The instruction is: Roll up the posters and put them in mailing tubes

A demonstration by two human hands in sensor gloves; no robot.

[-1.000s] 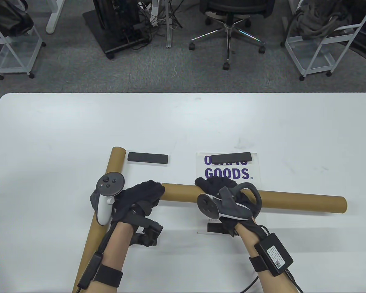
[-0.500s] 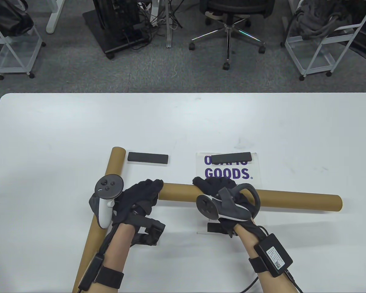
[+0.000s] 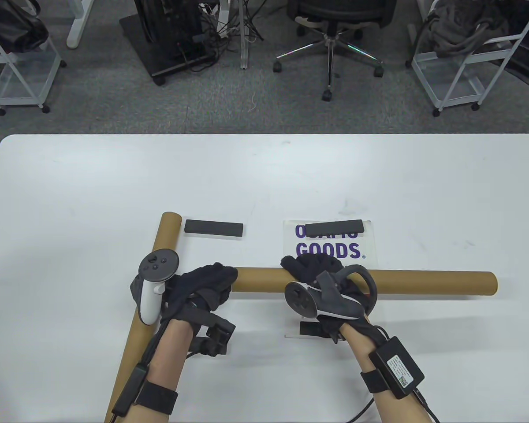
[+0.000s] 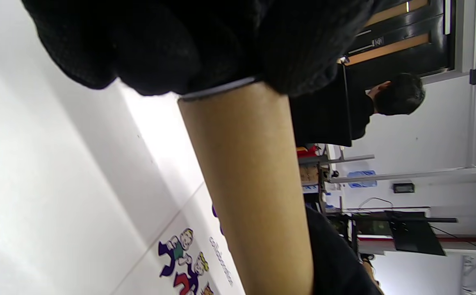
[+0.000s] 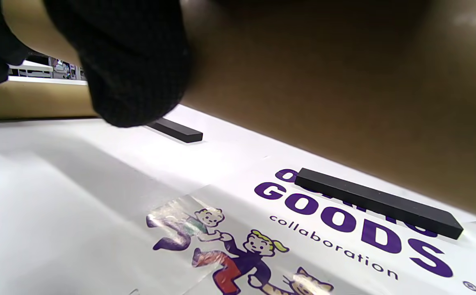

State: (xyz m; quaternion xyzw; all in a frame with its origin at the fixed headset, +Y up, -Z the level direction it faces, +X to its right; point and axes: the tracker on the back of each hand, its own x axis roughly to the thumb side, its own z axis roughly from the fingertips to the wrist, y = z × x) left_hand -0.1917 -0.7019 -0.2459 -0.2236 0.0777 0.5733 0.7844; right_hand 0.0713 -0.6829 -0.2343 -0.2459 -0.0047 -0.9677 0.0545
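Mailing tube (image 3: 423,282) lies crosswise on the tabletop (image 3: 264,176), over the flat poster (image 3: 330,246). Its right end has swung up level since half a second ago. Right hand (image 3: 322,282) curls round its middle; left hand (image 3: 203,286) clasps its left end. Judgement: positioning only, since the poster is still unrolled under its black bar (image 3: 335,228).

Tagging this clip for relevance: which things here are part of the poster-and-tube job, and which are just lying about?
Job:
- held tube, gripped by left hand and right hand
- second tube
- poster
- two black bars, one weighting the poster

Lying about:
- office chair
- wire carts
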